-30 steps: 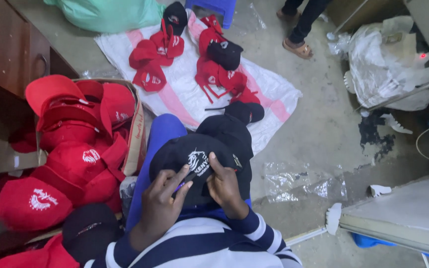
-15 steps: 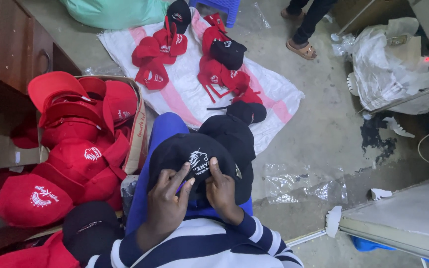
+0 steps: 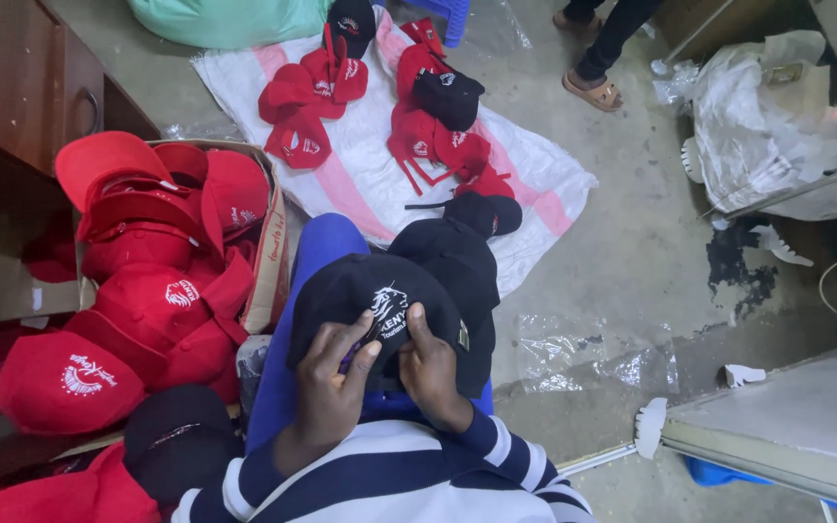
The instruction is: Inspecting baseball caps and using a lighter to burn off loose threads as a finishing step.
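Both hands grip the black cap [image 3: 370,300] on the lap — left hand [image 3: 333,383] and right hand [image 3: 430,373] pinch its front panel. Step looks like checking embroidery; next calls for turning it.

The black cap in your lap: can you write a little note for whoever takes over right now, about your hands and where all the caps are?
Left hand: grips the black cap on the lap, fingers on its back edge.
Right hand: holds the same cap, thumb by the white embroidery.
More black caps lie stacked just beyond it on the knee.
Red caps fill the cardboard box at the left.
Red and black caps lie on the white sack sheet on the floor.
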